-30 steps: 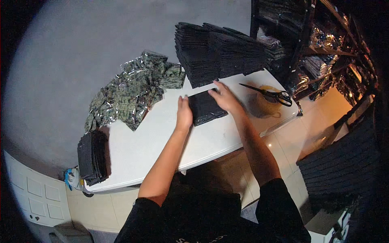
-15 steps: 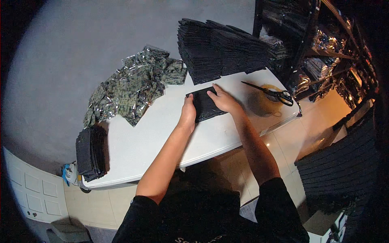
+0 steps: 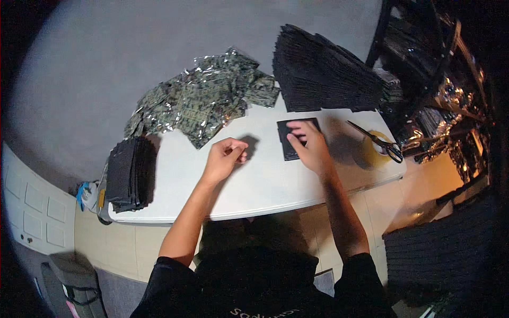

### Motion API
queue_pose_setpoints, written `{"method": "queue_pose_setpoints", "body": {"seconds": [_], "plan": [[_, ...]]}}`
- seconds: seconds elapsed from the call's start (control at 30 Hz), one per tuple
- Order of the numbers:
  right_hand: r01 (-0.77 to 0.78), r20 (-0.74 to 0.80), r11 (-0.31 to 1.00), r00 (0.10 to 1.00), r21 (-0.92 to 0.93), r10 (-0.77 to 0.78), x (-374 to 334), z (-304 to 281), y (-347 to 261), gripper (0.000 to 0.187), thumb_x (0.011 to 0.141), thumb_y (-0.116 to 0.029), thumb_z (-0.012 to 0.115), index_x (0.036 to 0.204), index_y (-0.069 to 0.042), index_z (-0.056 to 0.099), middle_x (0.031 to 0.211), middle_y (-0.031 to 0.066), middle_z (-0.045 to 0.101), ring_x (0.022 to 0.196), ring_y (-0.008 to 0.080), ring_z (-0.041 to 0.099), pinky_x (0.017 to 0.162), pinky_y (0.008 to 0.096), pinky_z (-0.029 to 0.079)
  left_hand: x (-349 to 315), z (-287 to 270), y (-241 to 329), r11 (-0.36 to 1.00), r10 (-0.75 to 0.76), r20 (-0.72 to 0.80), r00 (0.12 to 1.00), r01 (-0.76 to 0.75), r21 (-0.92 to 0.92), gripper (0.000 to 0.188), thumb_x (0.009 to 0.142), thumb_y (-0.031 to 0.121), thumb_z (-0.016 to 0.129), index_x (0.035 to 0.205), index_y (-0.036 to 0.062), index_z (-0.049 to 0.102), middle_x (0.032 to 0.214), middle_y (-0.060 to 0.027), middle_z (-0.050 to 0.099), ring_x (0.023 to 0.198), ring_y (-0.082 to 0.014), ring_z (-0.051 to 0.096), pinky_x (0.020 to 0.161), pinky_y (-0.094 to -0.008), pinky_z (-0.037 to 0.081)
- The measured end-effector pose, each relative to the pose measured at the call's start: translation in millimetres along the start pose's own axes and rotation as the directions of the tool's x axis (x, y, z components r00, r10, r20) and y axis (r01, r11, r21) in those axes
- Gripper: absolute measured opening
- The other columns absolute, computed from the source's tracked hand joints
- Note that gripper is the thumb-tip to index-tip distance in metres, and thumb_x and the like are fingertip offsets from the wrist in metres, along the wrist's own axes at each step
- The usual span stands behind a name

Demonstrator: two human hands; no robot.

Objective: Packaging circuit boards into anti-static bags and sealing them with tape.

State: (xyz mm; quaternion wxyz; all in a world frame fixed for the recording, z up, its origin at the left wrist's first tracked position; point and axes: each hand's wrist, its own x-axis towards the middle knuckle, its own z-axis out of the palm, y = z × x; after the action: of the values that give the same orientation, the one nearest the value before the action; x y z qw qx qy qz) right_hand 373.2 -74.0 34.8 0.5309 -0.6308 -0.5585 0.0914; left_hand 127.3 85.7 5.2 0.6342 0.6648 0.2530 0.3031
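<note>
A flat, dark rectangular piece, seemingly folded black fabric (image 3: 289, 153), lies on the white table (image 3: 254, 191). My right hand (image 3: 313, 148) hovers over or rests on it, thumb and fingers apart; whether the fingertips touch it I cannot tell. To the left, my left hand (image 3: 225, 160) is above the bare tabletop with its fingers curled in and thumb against them, nothing visible in them. Black-handled scissors (image 3: 376, 142) lie on a roll of yellowish tape (image 3: 373, 158) to the right of my right hand.
Large stacks of black folded pieces (image 3: 328, 74) stand at the table's back right. Camouflage-patterned items in clear plastic (image 3: 207, 98) spread along the back left. A smaller black stack (image 3: 130, 175) sits at the left end. Shelving (image 3: 424, 79) with shiny packages is beyond the right end.
Both hands gripped the black piece before; now my left hand has drawn away to the left, and my right hand has loosened over it. The whole view has shifted.
</note>
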Motion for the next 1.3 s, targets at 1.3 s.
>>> {"method": "queue_pose_setpoints", "body": {"seconds": [1.3], "plan": [[0.026,0.158,0.938,0.987,-0.346,0.031,-70,134,-43,0.042,0.095,-0.020,0.079,0.126,-0.002,0.058,0.105,0.0144,0.060,0.094,0.0308,0.064,0.080,0.0438,0.059,-62,-138,5,0.836,0.356,-0.447,0.820,-0.065,0.545,0.026,0.101,0.019,0.067,0.086,-0.0013,0.073,0.073,-0.0141,0.070,0.066,-0.0254,0.065,0.067,-0.0390,0.052]]}}
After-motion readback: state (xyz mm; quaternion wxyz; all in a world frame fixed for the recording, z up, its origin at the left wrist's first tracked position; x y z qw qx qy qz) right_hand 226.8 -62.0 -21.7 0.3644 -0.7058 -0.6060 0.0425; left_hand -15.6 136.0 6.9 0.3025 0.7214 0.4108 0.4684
